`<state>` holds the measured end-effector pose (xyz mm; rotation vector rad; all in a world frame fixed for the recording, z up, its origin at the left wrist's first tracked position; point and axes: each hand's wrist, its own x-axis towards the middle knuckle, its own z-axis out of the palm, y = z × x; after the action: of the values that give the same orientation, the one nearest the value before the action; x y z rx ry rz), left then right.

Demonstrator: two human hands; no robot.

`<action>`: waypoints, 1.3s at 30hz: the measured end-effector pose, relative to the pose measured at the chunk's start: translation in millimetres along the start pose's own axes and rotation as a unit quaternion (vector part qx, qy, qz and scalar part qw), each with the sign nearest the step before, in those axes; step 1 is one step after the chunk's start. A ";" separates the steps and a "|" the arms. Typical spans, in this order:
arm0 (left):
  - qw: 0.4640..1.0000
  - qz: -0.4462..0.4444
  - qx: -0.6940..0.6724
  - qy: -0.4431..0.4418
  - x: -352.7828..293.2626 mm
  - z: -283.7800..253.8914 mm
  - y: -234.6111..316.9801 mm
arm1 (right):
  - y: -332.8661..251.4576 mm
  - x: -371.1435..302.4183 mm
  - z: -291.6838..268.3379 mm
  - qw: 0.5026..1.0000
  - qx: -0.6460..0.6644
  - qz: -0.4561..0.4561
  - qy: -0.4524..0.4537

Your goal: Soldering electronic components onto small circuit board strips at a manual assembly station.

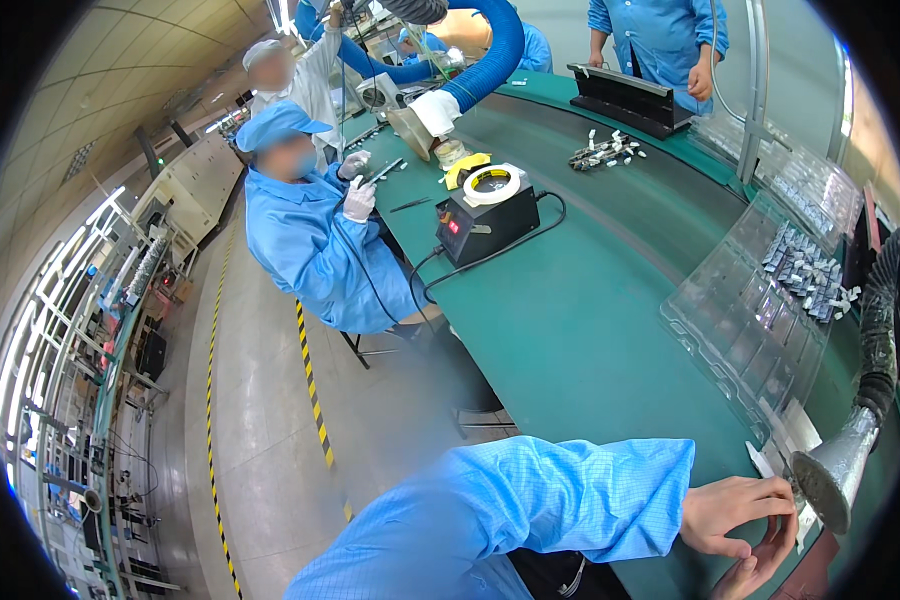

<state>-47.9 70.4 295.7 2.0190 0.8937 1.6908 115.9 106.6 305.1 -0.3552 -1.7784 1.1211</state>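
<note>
While the hands [738, 517] are close together | cannot tell their grip | nearby funnel [838, 470]: silvery, flared, mottled

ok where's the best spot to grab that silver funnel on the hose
Probably the narrow neck of the silver funnel, just below the dark ribbed hose, coming from the left, over the green table. The cone flares toward its wide, tilted mouth, so the slimmer neck should suit a closing hand better.

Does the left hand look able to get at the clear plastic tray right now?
Probably yes: the left hand is close to the near end of the clear tray. A white strip lies between, with the metal funnel alongside, but neither seems to block it.
</note>
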 end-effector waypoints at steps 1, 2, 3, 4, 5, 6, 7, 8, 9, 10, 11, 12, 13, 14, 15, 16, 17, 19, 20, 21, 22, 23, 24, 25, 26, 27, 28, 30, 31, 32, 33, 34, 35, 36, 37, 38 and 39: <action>1.000 0.000 0.000 0.000 0.3 -0.2 0.9 | -0.4 0.2 0.5 1.000 0.001 -0.003 0.003; 1.000 -0.004 -0.004 0.000 0.4 -0.7 1.8 | 0.2 0.1 0.1 1.000 0.001 -0.003 0.003; 1.000 -0.008 -0.007 0.000 0.5 -0.8 2.2 | 1.0 -0.4 -0.9 1.000 -0.001 0.001 0.002; 1.000 -0.008 -0.007 0.000 0.5 -0.7 2.1 | 1.4 -0.6 -1.5 1.000 -0.003 0.004 0.001; 1.000 -0.003 -0.003 0.005 0.4 -0.6 1.7 | 0.9 -0.1 -1.1 1.000 -0.003 0.004 0.001; 1.000 0.002 0.002 0.009 0.3 -0.6 1.2 | 0.0 0.8 -0.2 1.000 -0.002 0.005 0.001; 1.000 0.002 0.001 0.008 -0.2 0.1 -0.3 | -0.6 1.3 0.1 1.000 0.000 0.006 0.001; 1.000 0.008 0.011 0.013 -0.4 0.8 -1.5 | -0.7 1.3 -0.4 1.000 0.000 0.006 0.001; 1.000 0.014 0.020 0.017 -0.8 1.3 -2.4 | -0.6 1.2 -0.9 1.000 0.000 0.010 -0.002; 1.000 0.013 0.020 0.017 -1.4 1.7 -3.1 | -0.7 1.2 -1.3 1.000 0.000 0.013 -0.005; 1.000 0.010 0.019 0.015 -1.2 1.3 -2.4 | -1.7 1.5 -1.3 1.000 0.000 0.014 -0.005; 1.000 0.006 0.018 0.012 -1.2 0.9 -1.8 | -3.4 2.2 -0.7 1.000 0.001 0.017 -0.007; 1.000 0.005 0.018 0.012 -1.4 0.7 -1.4 | -4.5 2.4 -0.3 1.000 0.001 0.019 -0.010; 1.000 0.004 0.016 0.012 -1.3 0.2 -0.9 | -4.8 2.6 -0.3 1.000 0.001 0.019 -0.010; 1.000 0.002 0.014 0.012 -1.2 -0.2 -0.6 | -4.9 2.6 -0.1 1.000 0.001 0.020 -0.010; 1.000 0.002 0.014 0.012 -1.4 -0.2 -0.3 | -5.1 2.7 0.1 1.000 0.002 0.020 -0.010; 1.000 0.001 0.009 0.014 -1.6 -0.2 0.0 | -5.5 3.2 0.1 1.000 0.002 0.020 -0.011; 1.000 -0.001 0.005 0.016 -2.2 -1.0 0.4 | -6.2 4.0 0.3 1.000 0.003 0.025 -0.017; 1.000 -0.004 0.012 0.014 -2.1 -1.1 0.5 | -5.0 3.5 -0.2 1.000 0.003 0.025 -0.017; 1.000 -0.007 0.019 0.011 -1.9 -1.4 0.7 | -2.9 2.4 -1.0 1.000 0.000 0.024 -0.012; 1.000 -0.007 0.020 0.011 -1.7 -2.0 1.1 | -1.6 2.0 -1.3 1.000 -0.003 0.022 -0.006; 1.000 -0.013 0.017 0.004 -1.6 -2.9 1.6 | -1.8 2.4 -0.9 1.000 -0.002 0.021 -0.007; 1.000 -0.019 0.014 -0.004 -1.2 -4.1 2.1 | -2.7 3.2 -0.5 1.000 0.002 0.023 -0.008; 1.000 -0.019 0.016 -0.004 -0.1 -5.2 3.0 | -2.9 4.1 0.0 1.000 0.007 0.024 -0.010; 1.000 -0.019 0.008 -0.008 1.2 -5.4 4.4 | -2.9 4.4 -0.2 1.000 0.008 0.023 -0.010; 1.000 -0.020 0.000 -0.011 2.2 -6.0 5.2 | -2.4 4.8 -0.6 1.000 0.013 0.021 -0.012; 1.000 -0.020 0.003 -0.011 2.6 -6.9 5.2 | -1.5 5.3 -0.8 1.000 0.018 0.019 -0.014; 1.000 -0.011 0.008 -0.005 2.2 -5.9 6.1 | 0.3 3.8 -2.5 0.999 0.021 0.020 -0.015; 1.000 -0.012 0.011 -0.006 2.7 -6.2 6.2 | 1.3 3.6 -3.1 0.999 0.023 0.021 -0.015; 1.000 -0.009 0.013 0.000 3.0 -6.5 5.1 | 0.2 2.4 -3.2 1.000 0.016 0.022 -0.014; 1.000 -0.007 0.015 0.006 3.3 -7.2 3.7 | -0.4 1.3 -2.6 1.000 0.004 0.024 -0.012; 1.000 -0.004 0.007 0.006 2.9 -9.9 1.5 | -1.2 0.3 -2.2 1.000 -0.009 0.026 -0.010; 0.999 -0.006 0.036 -0.004 4.0 -14.3 1.7 | -3.7 0.0 -0.8 0.999 -0.005 0.035 -0.016; 0.998 -0.008 0.064 -0.015 6.0 -17.2 1.6 | -7.3 0.7 1.4 0.999 -0.007 0.036 -0.015; 0.996 0.008 0.083 0.014 7.3 -18.9 2.4 | -11.5 2.0 4.0 0.999 -0.022 0.029 -0.031; 0.997 0.009 0.081 0.014 9.0 -23.3 3.3 | -14.7 4.6 7.2 0.998 -0.036 0.020 -0.048; 0.992 0.015 0.120 0.015 9.7 -28.6 3.7 | -14.9 5.8 11.4 0.998 -0.036 0.008 -0.045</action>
<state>-73.9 70.7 311.6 2.1735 1.1319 1.7039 106.9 96.4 319.3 -0.3674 -1.9019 1.1007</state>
